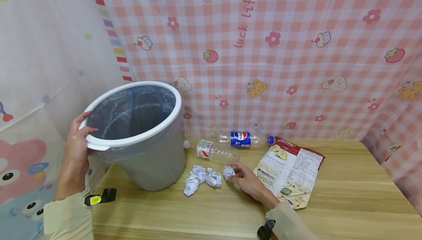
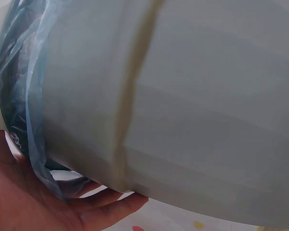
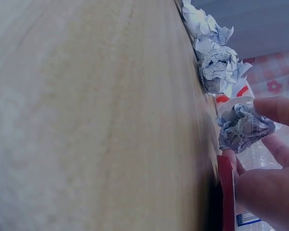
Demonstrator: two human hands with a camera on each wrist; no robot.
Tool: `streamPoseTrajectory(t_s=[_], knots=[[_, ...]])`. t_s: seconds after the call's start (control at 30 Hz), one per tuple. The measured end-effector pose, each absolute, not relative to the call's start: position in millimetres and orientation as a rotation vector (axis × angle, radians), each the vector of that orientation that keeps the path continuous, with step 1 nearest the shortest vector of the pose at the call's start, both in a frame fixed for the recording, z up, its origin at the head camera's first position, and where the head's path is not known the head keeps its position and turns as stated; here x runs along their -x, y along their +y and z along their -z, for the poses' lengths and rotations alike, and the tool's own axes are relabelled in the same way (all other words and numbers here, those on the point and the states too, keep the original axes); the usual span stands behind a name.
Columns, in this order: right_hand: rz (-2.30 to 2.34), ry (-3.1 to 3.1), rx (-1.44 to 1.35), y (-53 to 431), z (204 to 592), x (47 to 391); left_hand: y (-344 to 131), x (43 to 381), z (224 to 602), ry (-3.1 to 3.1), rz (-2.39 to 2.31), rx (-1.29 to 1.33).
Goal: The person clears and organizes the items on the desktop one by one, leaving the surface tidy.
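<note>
On the left, a grey trash can (image 1: pixel 155 166) with a white rim and a thin bluish plastic liner (image 1: pixel 132 111) leans to one side. My left hand (image 1: pixel 77 141) grips its rim, thumb over the edge; in the left wrist view the fingers lie under the can's outer wall (image 2: pixel 192 110). My right hand (image 1: pixel 248 181) pinches a crumpled paper ball (image 1: pixel 229 173) just above the table, and the right wrist view shows this ball (image 3: pixel 243 127) between the fingers. Several more crumpled paper balls (image 1: pixel 214 177) lie to its left on the table.
Behind the paper lie a clear bottle (image 1: pixel 211 150) with a white cap and another with a blue label (image 1: pixel 240 139). A chip bag (image 1: pixel 291 170) lies flat beside my right hand. A checked cloth (image 1: pixel 263 56) hangs behind the wooden table (image 1: pixel 356 196).
</note>
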State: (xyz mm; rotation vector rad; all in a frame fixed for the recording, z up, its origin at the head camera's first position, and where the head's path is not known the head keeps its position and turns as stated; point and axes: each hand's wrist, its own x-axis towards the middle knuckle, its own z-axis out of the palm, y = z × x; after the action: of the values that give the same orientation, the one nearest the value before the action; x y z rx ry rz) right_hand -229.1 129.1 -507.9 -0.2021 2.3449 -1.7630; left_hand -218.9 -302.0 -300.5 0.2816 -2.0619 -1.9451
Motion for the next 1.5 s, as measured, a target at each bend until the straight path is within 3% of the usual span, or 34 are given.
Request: streamPoseTrajectory(t_s=[0.87, 1.5], knots=[[1.808, 2.285, 0.122, 130, 491, 230, -299, 218, 299, -2.09, 1.906, -0.325], [1.906, 2.279, 0.372, 115, 420, 238, -299, 217, 299, -2.103, 1.894, -0.321]])
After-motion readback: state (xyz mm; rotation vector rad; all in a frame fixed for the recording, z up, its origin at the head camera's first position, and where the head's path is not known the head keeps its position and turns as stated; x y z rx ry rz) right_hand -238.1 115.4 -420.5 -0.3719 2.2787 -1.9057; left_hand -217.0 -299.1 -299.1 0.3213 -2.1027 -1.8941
